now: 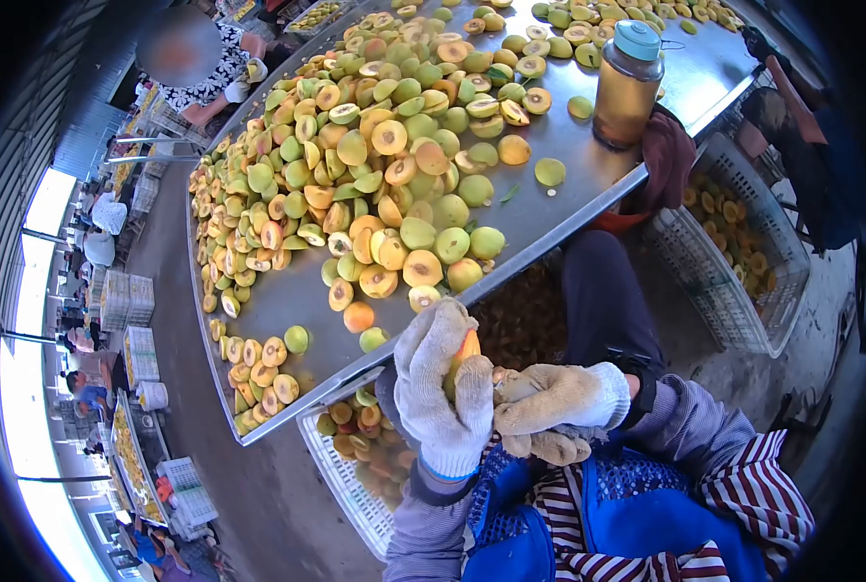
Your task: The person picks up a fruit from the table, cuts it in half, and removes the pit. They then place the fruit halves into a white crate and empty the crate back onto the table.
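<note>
My left hand [442, 383], in a soiled white knit glove, is closed around a peach [464, 351] with orange and green skin. The glove covers most of it, so whether it is whole or halved cannot be told. Close beside it, my right hand [559, 405], also gloved, has its fingers curled, with the thumb side toward the fruit. What it grips is hidden; a small greyish shape shows near its thumb. Both hands are above my lap, just off the metal table's near edge [433, 335]. Many cut peaches [389, 138] are heaped on that table.
A lidded bottle of amber liquid [627, 97] and a dark red cloth [668, 160] are at the table's right. White crates of peaches stand below, one at right [743, 281], one under the near edge [321, 456]. Other people work nearby and at left.
</note>
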`<action>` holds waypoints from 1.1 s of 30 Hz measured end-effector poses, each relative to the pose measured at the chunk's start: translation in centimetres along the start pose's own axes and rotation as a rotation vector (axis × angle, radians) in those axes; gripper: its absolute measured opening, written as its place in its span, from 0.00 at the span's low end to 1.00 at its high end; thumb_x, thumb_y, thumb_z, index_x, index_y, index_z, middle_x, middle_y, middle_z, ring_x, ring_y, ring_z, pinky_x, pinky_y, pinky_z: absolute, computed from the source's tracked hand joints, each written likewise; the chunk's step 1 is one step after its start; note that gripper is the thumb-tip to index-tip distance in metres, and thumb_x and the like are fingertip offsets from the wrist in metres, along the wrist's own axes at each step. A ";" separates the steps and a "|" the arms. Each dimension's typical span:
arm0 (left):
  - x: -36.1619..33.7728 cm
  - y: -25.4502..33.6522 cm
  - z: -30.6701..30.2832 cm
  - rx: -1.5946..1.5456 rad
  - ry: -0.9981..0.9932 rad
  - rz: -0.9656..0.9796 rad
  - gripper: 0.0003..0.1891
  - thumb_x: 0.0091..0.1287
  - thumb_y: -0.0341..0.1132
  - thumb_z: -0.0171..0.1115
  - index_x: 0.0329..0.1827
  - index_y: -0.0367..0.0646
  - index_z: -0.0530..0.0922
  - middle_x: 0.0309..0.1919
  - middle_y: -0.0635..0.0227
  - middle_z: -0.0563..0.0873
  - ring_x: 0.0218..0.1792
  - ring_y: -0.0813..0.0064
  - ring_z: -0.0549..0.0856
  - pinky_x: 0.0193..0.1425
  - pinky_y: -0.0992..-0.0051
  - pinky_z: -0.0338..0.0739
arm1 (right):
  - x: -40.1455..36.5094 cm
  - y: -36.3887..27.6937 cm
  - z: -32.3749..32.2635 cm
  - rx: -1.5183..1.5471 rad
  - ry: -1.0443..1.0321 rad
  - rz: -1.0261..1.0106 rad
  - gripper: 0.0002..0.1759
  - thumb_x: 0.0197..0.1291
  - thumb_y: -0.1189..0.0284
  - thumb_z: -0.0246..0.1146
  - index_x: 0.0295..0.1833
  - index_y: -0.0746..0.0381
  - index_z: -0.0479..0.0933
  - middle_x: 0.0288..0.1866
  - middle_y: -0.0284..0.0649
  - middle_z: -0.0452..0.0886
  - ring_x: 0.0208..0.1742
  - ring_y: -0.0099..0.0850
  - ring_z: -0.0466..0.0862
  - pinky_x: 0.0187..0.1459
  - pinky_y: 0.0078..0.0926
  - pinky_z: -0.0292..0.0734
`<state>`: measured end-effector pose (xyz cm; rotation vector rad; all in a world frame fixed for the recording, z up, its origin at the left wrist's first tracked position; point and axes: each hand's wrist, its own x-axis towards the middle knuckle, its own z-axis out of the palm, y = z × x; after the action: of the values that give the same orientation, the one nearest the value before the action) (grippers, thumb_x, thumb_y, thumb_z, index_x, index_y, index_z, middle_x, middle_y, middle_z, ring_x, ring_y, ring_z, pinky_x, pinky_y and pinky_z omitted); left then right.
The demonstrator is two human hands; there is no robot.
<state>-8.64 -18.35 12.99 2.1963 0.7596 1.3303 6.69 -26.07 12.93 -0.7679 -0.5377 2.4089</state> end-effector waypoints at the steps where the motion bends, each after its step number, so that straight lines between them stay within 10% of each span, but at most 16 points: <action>1: -0.1 -0.3 0.0 0.065 -0.019 0.048 0.21 0.77 0.40 0.49 0.60 0.29 0.74 0.56 0.48 0.78 0.45 0.61 0.84 0.52 0.65 0.80 | 0.0 0.0 -0.1 0.012 0.019 0.014 0.21 0.69 0.55 0.61 0.36 0.64 0.75 0.16 0.40 0.76 0.11 0.24 0.74 0.12 0.20 0.67; 9: 0.2 0.1 0.5 -0.253 -0.115 -0.335 0.22 0.78 0.39 0.44 0.62 0.25 0.72 0.57 0.45 0.79 0.47 0.61 0.85 0.53 0.64 0.80 | 0.2 -0.1 0.2 -0.110 0.109 -0.043 0.21 0.70 0.55 0.61 0.36 0.63 0.74 0.16 0.37 0.75 0.12 0.24 0.73 0.12 0.21 0.65; 13: 0.3 0.0 0.3 0.136 -0.082 0.090 0.21 0.78 0.38 0.46 0.63 0.29 0.73 0.58 0.46 0.79 0.49 0.58 0.85 0.57 0.63 0.79 | -0.1 0.4 -0.9 0.012 -0.002 -0.011 0.21 0.68 0.54 0.62 0.36 0.63 0.75 0.16 0.36 0.74 0.12 0.23 0.72 0.13 0.19 0.64; 21: 1.8 0.7 -0.1 -0.048 -0.276 -0.300 0.15 0.76 0.33 0.49 0.58 0.32 0.77 0.54 0.52 0.82 0.45 0.62 0.86 0.51 0.68 0.81 | 0.1 0.7 -0.5 -0.040 0.077 -0.101 0.22 0.69 0.55 0.61 0.38 0.65 0.78 0.18 0.36 0.77 0.11 0.22 0.74 0.13 0.17 0.68; 25: 1.0 0.6 1.5 0.100 -0.011 0.090 0.13 0.74 0.33 0.56 0.55 0.34 0.80 0.48 0.54 0.86 0.47 0.57 0.87 0.50 0.66 0.82 | 0.1 1.6 -1.9 -0.013 -0.006 -0.182 0.23 0.69 0.53 0.62 0.39 0.66 0.77 0.20 0.35 0.77 0.13 0.21 0.75 0.14 0.16 0.70; 33: 2.5 1.0 -0.1 -0.406 -0.357 -0.540 0.21 0.77 0.45 0.53 0.58 0.34 0.77 0.48 0.59 0.85 0.44 0.71 0.85 0.50 0.74 0.79 | -0.8 0.8 -0.1 -0.041 0.080 -0.131 0.20 0.69 0.56 0.60 0.34 0.63 0.77 0.15 0.36 0.75 0.11 0.23 0.73 0.12 0.19 0.67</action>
<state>-7.53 -17.47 15.27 1.6748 0.7832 0.7204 7.02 -27.16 12.74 -0.8172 -0.5888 2.2439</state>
